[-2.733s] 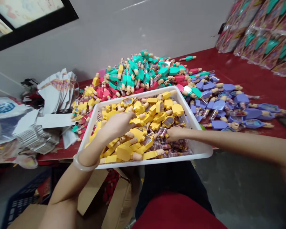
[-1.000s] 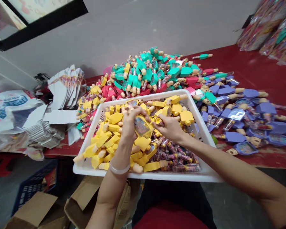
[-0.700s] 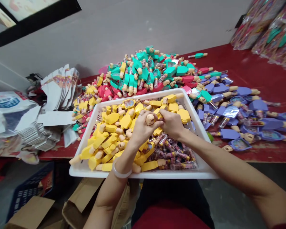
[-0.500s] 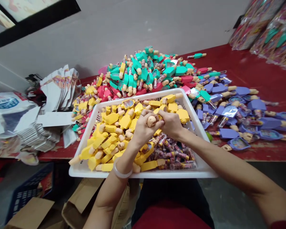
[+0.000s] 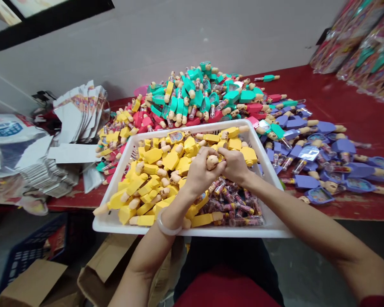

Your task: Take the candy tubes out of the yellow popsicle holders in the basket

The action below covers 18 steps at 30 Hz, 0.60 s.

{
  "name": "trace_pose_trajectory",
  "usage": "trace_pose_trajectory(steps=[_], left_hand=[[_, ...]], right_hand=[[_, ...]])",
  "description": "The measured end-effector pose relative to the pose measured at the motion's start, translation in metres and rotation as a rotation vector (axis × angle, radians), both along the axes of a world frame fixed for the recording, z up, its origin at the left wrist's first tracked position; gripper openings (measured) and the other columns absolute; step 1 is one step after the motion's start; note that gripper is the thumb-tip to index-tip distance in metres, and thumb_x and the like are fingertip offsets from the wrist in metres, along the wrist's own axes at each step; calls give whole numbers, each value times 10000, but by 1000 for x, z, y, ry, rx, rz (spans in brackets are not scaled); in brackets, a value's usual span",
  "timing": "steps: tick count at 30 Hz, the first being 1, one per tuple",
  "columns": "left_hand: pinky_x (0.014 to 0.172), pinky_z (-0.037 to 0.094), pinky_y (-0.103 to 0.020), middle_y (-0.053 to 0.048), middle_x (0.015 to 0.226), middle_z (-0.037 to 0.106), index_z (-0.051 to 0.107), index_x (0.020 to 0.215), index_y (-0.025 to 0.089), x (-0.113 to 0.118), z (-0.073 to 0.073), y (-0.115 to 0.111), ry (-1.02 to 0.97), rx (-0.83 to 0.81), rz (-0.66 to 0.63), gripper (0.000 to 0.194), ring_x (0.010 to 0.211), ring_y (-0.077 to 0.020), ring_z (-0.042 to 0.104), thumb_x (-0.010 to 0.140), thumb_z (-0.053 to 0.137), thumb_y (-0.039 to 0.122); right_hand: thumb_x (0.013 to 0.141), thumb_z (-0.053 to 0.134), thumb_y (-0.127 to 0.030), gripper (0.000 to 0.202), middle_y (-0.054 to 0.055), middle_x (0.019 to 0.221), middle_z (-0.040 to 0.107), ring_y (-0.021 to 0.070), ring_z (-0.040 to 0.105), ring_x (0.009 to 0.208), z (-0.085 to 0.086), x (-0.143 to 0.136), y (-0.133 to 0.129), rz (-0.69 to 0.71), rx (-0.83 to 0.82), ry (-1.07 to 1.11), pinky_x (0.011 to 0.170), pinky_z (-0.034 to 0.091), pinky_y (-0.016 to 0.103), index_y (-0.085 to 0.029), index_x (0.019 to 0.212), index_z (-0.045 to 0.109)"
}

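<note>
Over the white basket (image 5: 115, 228), both hands meet. My left hand (image 5: 202, 170) is wrapped round a toy whose beige, face-marked end (image 5: 212, 162) sticks out between the fingers. Pressed against its right side, my right hand (image 5: 233, 164) is closed on the same toy, most of which the fingers hide. Yellow toys (image 5: 152, 155) with beige ends fill the left and back of the basket. Small clear tubes with purple and pink contents (image 5: 240, 204) lie at its front right.
Behind the basket is a heap of green toys (image 5: 196, 98) and red ones. Purple toys (image 5: 307, 181) spread over the red table (image 5: 307, 91) at right. White cards (image 5: 73, 153) and a plastic bag (image 5: 9, 145) are at left. Open cardboard boxes (image 5: 35, 281) stand below.
The view has shifted slightly. Both hands stay together round the toy, a little further right in the picture, and the basket's contents look the same.
</note>
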<state>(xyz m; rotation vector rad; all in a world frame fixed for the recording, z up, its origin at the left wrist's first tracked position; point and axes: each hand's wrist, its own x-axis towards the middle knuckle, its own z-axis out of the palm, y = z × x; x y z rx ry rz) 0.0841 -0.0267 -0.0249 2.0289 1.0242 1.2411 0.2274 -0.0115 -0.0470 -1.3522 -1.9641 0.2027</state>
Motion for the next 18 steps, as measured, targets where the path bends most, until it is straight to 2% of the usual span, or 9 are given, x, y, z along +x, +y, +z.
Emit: trace_pose_trajectory(steps=[5,11,15,18], left_hand=[[887,473,-295,-42,973,577,609,835,200,5,0,-5,-87,37,5,59,947,-169,587,834,665,219],[917,480,-308,-64,1076,591,628,885,214,3,-1,-7,-14,96,-3,75,1006,-179,597,867,640,285],[877,493,-307,-55,990,619,599,913,200,4,1,-5,-87,56,29,137,930,-171,613,840,671,290],[862,495,-311,-57,931,631,615,828,186,6,3,-5,-127,64,50,144,910,-175,617,825,695,307]], right_hand=[[737,429,-309,113,18,551,527,153,437,520,3,0,-4,-67,30,-28,527,261,253,-219,673,453],[745,427,-322,123,20,580,541,155,450,533,7,-1,-7,-57,39,-17,539,273,251,-218,694,469],[738,418,-312,116,18,575,529,161,447,530,6,-2,-4,-70,2,8,547,275,259,-218,709,480],[760,418,-327,144,23,570,537,162,454,531,5,-2,-4,-73,-18,-6,543,274,258,-215,704,491]])
